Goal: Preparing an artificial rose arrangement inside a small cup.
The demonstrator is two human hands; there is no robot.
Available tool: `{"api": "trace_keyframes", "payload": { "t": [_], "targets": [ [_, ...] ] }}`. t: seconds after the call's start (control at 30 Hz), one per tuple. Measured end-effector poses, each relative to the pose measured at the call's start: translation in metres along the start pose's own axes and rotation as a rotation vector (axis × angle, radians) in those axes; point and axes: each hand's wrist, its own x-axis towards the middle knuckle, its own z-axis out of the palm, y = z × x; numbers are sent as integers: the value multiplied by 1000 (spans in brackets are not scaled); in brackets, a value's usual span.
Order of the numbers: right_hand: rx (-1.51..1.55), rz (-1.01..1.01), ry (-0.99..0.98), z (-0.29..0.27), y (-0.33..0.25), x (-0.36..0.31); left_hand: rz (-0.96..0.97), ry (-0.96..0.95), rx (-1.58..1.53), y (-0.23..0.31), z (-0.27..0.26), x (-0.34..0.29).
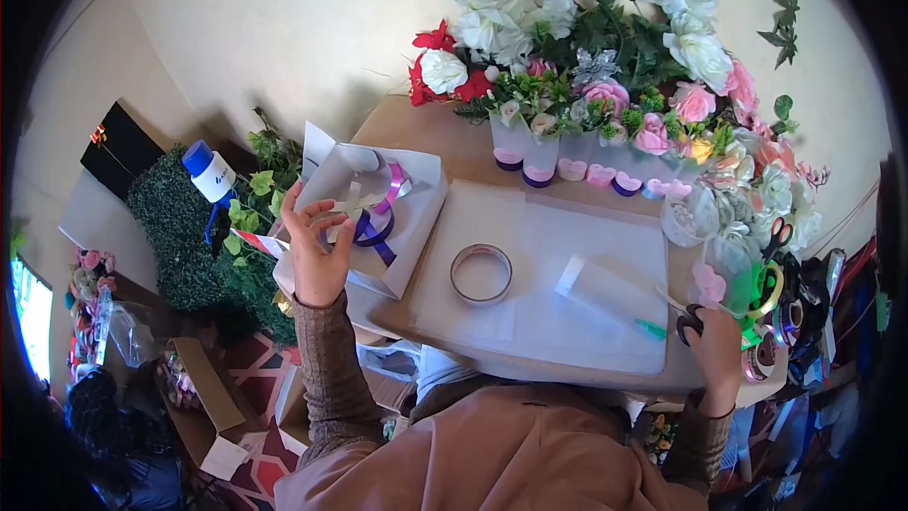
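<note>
Nearest is the brown garment (511,435). At the table's (402,128) near right, the right hand's (716,345) grip is around black scissors (693,324); whether the left hand (317,251), over the white box (421,227), holds something, I cannot tell. Careless turning of the scissors could scratch the frosted cup (605,295).
</note>
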Motion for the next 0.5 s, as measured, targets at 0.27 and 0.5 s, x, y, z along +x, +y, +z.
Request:
{"api": "trace_keyframes", "payload": {
  "t": [0.27, 0.5],
  "targets": [
    [3, -79, 71, 2, -5, -2, 1, -131, 151, -7, -6, 15],
    [-11, -105, 35, -4, -6, -7, -57, -256, 211, -15, -11, 29]
  ]
}}
